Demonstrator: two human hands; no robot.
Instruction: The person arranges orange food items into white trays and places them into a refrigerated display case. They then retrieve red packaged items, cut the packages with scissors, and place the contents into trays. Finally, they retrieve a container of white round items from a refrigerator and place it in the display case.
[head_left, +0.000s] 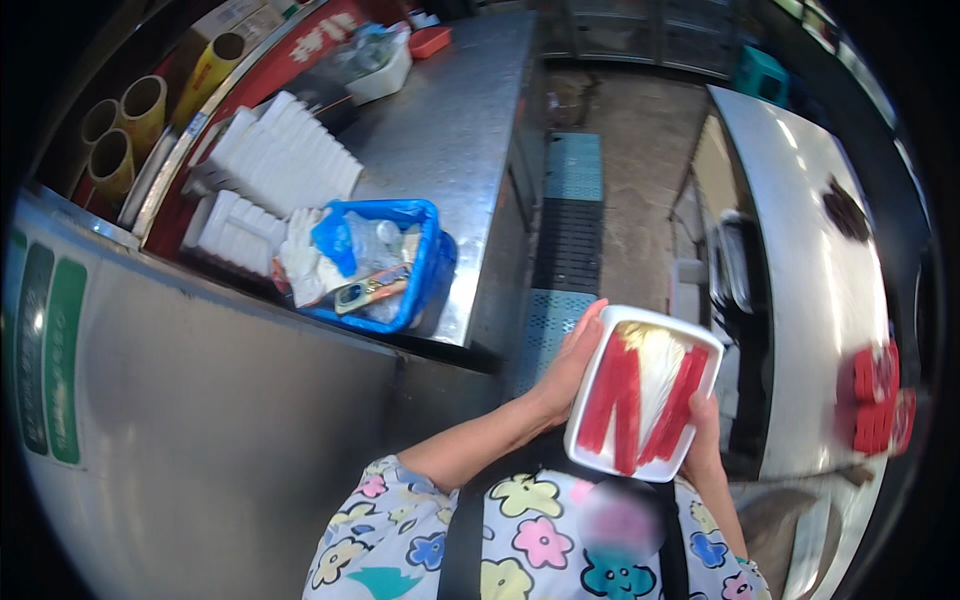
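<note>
I hold a white rectangular tray up in front of my chest, tilted. Inside it are red strips of food, perhaps crab sticks, on both sides of a pale fan-shaped bunch, apparently enoki mushrooms. A shine over the food suggests clear film, though I cannot tell for sure. My left hand grips the tray's left side, with its fingers partly hidden. On the opposite side, my right hand has its thumb over the rim and its other fingers out of sight beneath.
Left, a blue basket holds gloves, plastic bags and a phone, beside stacked white foam trays on a steel counter. Cardboard tubes stand behind. Red baskets sit on the right steel table. Mats line the aisle floor.
</note>
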